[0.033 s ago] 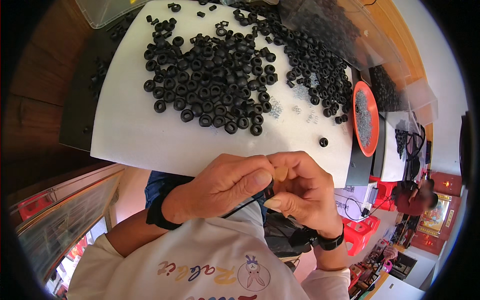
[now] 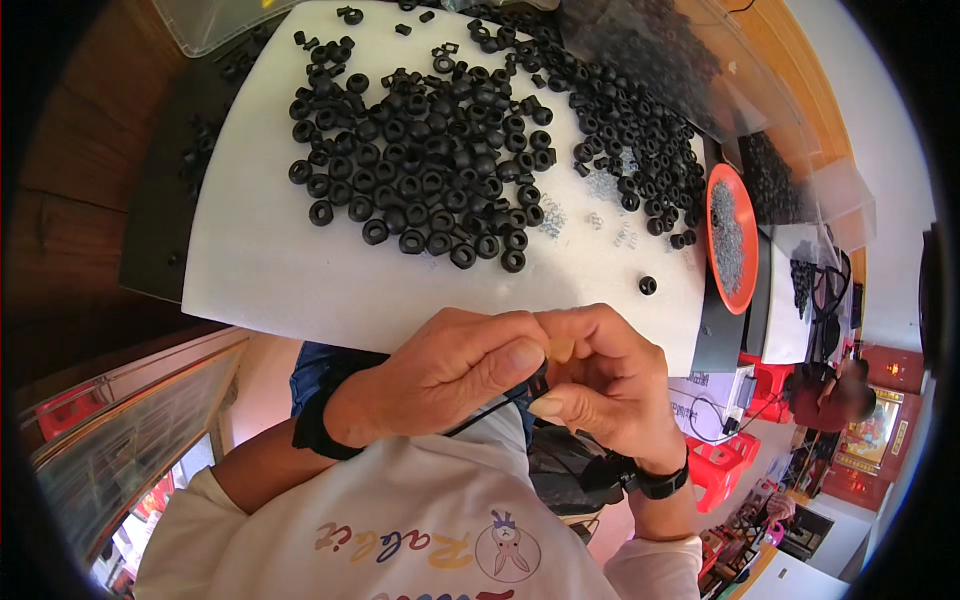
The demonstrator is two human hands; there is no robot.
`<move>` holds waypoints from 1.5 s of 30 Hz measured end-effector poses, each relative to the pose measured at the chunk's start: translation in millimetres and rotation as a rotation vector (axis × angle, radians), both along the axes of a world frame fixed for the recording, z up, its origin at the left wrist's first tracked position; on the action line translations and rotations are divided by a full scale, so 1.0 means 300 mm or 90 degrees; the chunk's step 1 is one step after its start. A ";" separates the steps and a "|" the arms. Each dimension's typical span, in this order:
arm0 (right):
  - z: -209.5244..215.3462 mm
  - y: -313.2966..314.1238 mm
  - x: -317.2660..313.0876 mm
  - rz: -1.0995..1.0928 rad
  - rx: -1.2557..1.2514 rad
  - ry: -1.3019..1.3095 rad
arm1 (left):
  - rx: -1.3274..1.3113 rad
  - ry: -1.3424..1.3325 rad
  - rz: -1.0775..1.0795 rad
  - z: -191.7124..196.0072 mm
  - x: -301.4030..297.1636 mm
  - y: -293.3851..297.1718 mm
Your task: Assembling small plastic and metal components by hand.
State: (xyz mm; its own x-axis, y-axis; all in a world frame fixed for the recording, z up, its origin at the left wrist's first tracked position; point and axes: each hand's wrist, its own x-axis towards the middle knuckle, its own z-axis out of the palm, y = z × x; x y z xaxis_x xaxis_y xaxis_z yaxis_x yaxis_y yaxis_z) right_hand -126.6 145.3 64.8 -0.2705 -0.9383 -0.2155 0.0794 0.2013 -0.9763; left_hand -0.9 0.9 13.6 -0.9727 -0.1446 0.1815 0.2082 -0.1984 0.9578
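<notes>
My left hand [image 2: 445, 365] and my right hand [image 2: 612, 388] meet over the table's near edge, fingers curled inward. Between their fingertips is a small black plastic part [image 2: 538, 381], mostly covered by the fingers. Both hands appear closed around it. A yellowish patch shows between the fingers, and I cannot make out what it is. Beyond the hands, many round black cord-lock pieces [image 2: 415, 190] with holes are heaped on the white tabletop [image 2: 260, 270]. One loose black cord-lock piece [image 2: 648, 285] lies apart, beyond my right hand.
Small metal springs [image 2: 552, 215] lie beside the heap. An orange-red oval dish [image 2: 713, 262] of springs stands at the right edge. A second heap of black pieces [image 2: 640, 130] lies near a clear plastic bin [image 2: 690, 60]. Red stools [image 2: 715, 470] and a person [image 2: 828, 400] are farther right.
</notes>
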 end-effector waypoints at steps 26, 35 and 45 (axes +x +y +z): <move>-0.079 -0.010 0.028 -0.031 -0.082 0.080 | 0.082 -0.096 0.045 -0.004 -0.003 0.023; -0.083 -0.010 0.040 -0.043 -0.084 0.177 | 0.058 -0.059 0.078 0.002 -0.010 0.028; -0.090 -0.035 0.024 -0.082 -0.064 -0.067 | 0.027 -0.097 0.098 0.015 -0.026 0.012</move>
State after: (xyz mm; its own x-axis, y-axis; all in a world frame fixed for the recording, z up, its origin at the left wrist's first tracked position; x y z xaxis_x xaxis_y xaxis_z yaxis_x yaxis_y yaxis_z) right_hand -119.3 134.9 37.8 -0.3700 -0.9160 -0.1551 0.2009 0.0841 -0.9760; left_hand -8.5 4.4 17.9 -0.9542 -0.2982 0.0251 0.0931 -0.2160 0.9720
